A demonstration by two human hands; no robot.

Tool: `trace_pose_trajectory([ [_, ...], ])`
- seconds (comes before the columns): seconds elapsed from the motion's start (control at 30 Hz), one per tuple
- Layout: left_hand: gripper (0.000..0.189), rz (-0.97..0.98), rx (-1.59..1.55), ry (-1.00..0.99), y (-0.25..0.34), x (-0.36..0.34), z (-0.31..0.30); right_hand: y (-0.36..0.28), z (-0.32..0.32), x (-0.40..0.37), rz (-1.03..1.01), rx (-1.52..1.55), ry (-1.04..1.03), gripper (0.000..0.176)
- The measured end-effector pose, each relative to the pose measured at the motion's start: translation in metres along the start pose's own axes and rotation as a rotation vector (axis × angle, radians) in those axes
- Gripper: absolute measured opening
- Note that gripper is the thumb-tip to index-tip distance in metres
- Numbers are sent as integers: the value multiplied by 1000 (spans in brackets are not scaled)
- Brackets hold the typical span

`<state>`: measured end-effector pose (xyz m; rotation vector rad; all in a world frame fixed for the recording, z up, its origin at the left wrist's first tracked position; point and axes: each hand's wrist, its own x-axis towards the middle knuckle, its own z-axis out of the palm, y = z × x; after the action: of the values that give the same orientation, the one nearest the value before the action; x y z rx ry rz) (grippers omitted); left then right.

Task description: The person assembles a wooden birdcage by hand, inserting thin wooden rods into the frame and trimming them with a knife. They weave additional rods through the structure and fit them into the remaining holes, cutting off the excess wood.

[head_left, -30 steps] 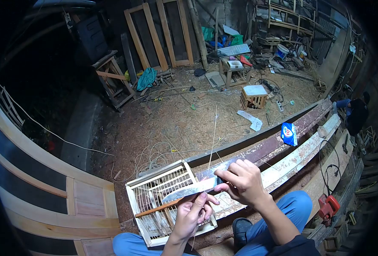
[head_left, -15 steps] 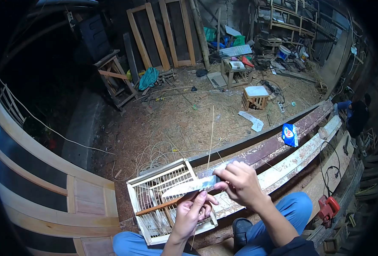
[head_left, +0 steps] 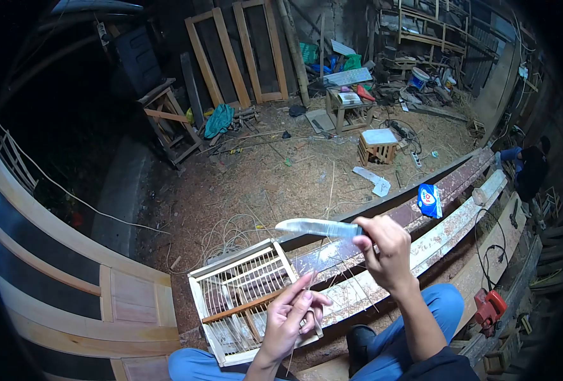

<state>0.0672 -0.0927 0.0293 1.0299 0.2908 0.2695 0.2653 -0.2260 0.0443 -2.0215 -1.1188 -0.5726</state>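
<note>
A broad-bladed knife is in my right hand, its fingers wrapped round the handle and the blade pointing left. Below and left of it, my left hand pinches a thin, pale strip, which looks like bamboo or cane. The strip rises past the blade and its lower end hangs beneath the hand. Knife and left fingers are apart. Under my left hand lies a wooden frame with thin bars, like a cage panel, crossed by a brown slat.
Long beams run to the right, with a blue packet on them. A red power tool and cord lie at right. Panelled wooden doors lean at left. A person is at far right. A slatted stool stands on the shaving-strewn floor.
My right hand has lifted the knife up and to the right, away from my left fingers. The strip's upper end has shifted right. My left hand stays nearly in place.
</note>
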Motion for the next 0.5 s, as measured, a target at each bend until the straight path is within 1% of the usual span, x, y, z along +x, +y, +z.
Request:
trace_pose_trajectory([
  [0.03,40,7,0,0,2,2,3,-3,1,-3,-28,60,-28,31],
  [0.1,34,-11,-136,104,4,4,5,-21,4,-8,-94,168,-142,31],
  [0.13,31,-69,-62,-16,2,3,-10,-27,5,-13,-163,97,-256,32],
  [0.17,34,-133,-58,-144,-2,3,-27,-33,10,-17,-205,93,-288,33],
  [0.23,40,-143,-57,45,5,1,-7,-40,21,-23,-185,202,-266,32],
  [0.27,40,-145,-55,42,7,1,-2,-40,21,-23,-183,212,-271,33],
  [0.33,44,-79,-1,91,9,2,4,-40,12,-18,-189,182,-297,33],
  [0.4,48,-91,-8,87,6,1,1,-40,10,-17,-198,156,-327,34],
  [0.43,51,-105,-15,81,5,1,0,-42,10,-18,-206,186,-312,35],
  [0.5,52,-121,-35,91,5,0,-1,-42,11,-19,-211,216,-296,36],
])
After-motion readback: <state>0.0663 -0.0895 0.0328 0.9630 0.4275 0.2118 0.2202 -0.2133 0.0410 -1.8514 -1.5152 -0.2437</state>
